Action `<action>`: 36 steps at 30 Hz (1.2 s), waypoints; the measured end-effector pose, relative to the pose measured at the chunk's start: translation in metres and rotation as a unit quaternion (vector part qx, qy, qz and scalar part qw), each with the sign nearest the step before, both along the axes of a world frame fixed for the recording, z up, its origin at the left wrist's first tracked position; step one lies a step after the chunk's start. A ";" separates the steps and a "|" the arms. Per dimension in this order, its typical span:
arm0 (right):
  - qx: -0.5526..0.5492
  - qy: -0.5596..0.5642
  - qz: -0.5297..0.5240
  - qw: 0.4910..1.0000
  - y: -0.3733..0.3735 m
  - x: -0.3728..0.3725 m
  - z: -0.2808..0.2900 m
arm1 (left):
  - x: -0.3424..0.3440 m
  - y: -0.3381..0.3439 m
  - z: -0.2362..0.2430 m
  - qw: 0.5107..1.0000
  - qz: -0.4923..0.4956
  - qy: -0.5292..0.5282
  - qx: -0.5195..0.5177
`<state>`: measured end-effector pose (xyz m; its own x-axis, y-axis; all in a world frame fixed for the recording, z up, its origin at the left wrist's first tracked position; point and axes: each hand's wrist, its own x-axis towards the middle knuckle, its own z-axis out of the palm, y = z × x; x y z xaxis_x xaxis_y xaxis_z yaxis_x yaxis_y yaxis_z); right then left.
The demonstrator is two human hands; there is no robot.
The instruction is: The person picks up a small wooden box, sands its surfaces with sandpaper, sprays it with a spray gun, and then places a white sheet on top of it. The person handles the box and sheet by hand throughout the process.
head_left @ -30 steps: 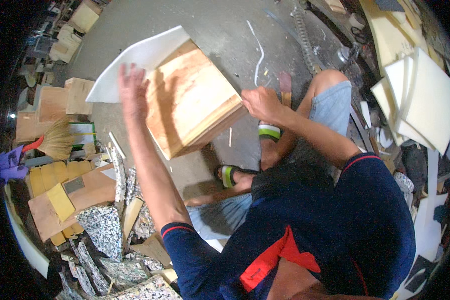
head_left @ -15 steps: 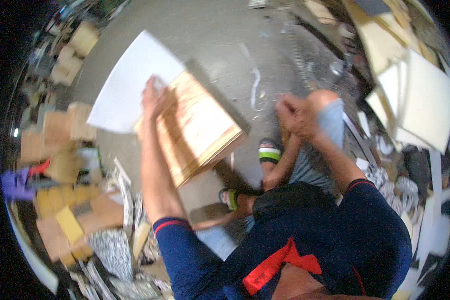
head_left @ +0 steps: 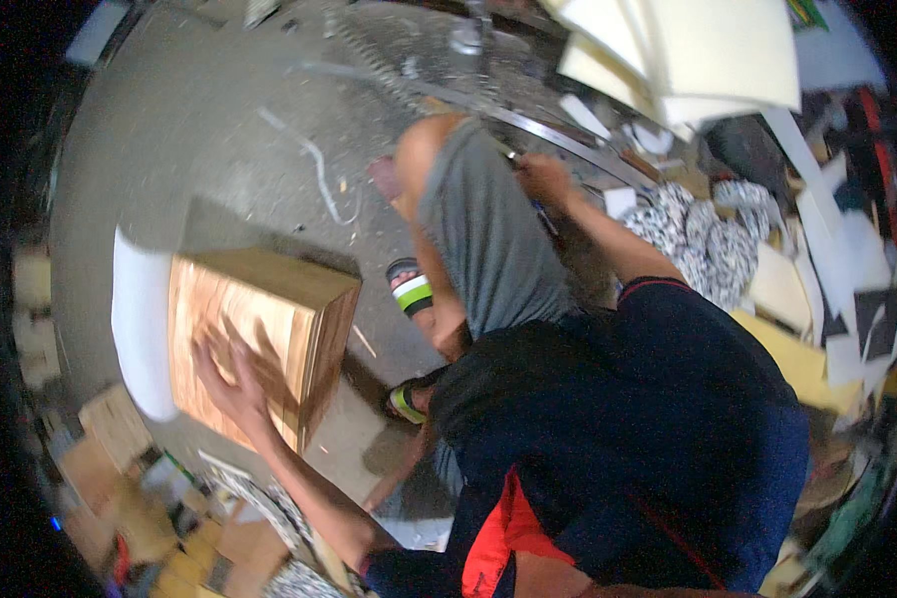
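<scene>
Nearest: dark blue shirt [head_left: 648, 439] with a red panel at the lower edge, filling the lower right. Left hand [head_left: 231, 374] laid flat on the wooden box [head_left: 254, 339], fingers spread and released, palm pressed on the top face, gripping nothing. Box resting on the grey floor [head_left: 199, 149] at left of centre, one corner turned toward the legs, side face in shadow. White sheet [head_left: 142, 334] just beside the box on its left, partly tucked under or behind it (cannot tell which, owing to blur). Cardboard scraps [head_left: 110, 439] and patterned offcuts scattered below and left of the box. Sandalled feet [head_left: 411, 289] between box and body, one strap striped green and white, near the box's right edge but apart from it. Grey shorts [head_left: 488, 239] over a raised knee at centre. Right hand [head_left: 545, 179] beyond the knee, well apart from the box, fingers curled at a thin dark item; too blurred to tell whether clenched on it. Long metal strip [head_left: 568, 140] running past that hand. Furthest: stacked white boards [head_left: 688, 50] at upper right, black-and-white patterned pieces [head_left: 708, 234] below them.
</scene>
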<state>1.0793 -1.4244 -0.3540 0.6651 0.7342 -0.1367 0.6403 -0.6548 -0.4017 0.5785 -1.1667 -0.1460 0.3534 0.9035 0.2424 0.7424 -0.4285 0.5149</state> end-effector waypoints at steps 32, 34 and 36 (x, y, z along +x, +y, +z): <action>-0.194 -0.074 0.088 0.974 -0.030 0.221 -0.117 | -0.007 -0.052 -0.028 0.979 0.038 0.173 0.104; -0.253 -0.090 0.148 0.952 -0.029 0.227 -0.121 | -0.010 -0.041 -0.021 0.977 0.039 0.183 0.101; -0.307 -0.108 0.201 0.924 -0.030 0.231 -0.131 | -0.013 -0.025 -0.012 0.984 0.037 0.158 0.074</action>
